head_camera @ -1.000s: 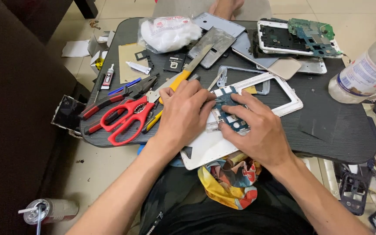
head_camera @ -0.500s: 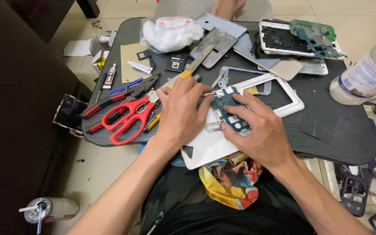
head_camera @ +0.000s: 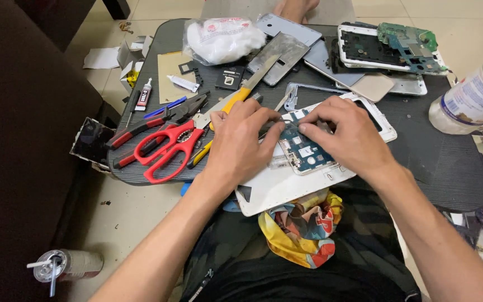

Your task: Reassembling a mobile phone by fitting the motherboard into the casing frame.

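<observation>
Both hands are down on a blue circuit board [head_camera: 303, 151] that lies on a white panel [head_camera: 286, 187] at the near edge of the dark desk [head_camera: 437, 162]. The left hand [head_camera: 238, 145] is curled with its fingertips pressing the board's left edge, and the right hand [head_camera: 350, 134] pinches the top edge between thumb and fingers.

Packaging-wise: a clear plastic bag [head_camera: 222, 39] of white cotton sits at the far side, a small white tube [head_camera: 143, 94] with a dark label lies near the left edge, and a torn white carton [head_camera: 132, 53] is on the floor just past it. A clear plastic bottle [head_camera: 473, 98] with a white and blue label lies on its side at the right; can't tell what's in it. A capped spray can [head_camera: 65, 265] is down on the floor at the lower left.

Right by the left hand are red scissors [head_camera: 169, 148], pliers [head_camera: 157, 120] with red and blue grips, and a yellow-handled knife [head_camera: 236, 98]. Further back there's a white phone frame [head_camera: 384, 47] with a green board [head_camera: 412, 42] in it. A colourful cloth [head_camera: 303, 226] sits in the lap under the panel.
</observation>
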